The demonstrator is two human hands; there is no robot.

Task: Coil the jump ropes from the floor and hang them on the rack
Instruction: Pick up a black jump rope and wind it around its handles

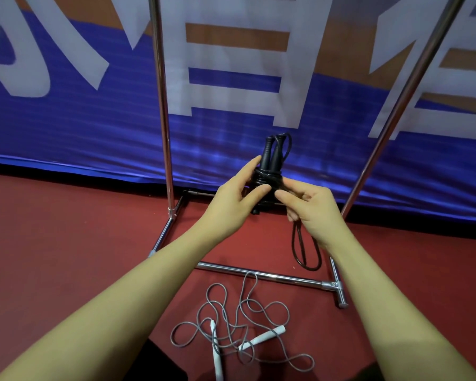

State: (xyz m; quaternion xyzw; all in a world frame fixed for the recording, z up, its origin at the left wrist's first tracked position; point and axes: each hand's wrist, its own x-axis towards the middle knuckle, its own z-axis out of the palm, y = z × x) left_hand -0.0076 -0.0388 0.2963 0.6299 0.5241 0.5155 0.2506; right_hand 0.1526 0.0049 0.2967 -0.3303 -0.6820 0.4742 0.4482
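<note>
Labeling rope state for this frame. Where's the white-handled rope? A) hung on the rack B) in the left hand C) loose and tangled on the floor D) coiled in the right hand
C: the white-handled rope lies in loose tangled loops on the red floor in front of the rack, while both hands, left hand and right hand, hold the black rope.

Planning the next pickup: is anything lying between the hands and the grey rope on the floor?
Nothing visible covers the grey rope, but both hands, left and right, are occupied with the black rope.
</note>
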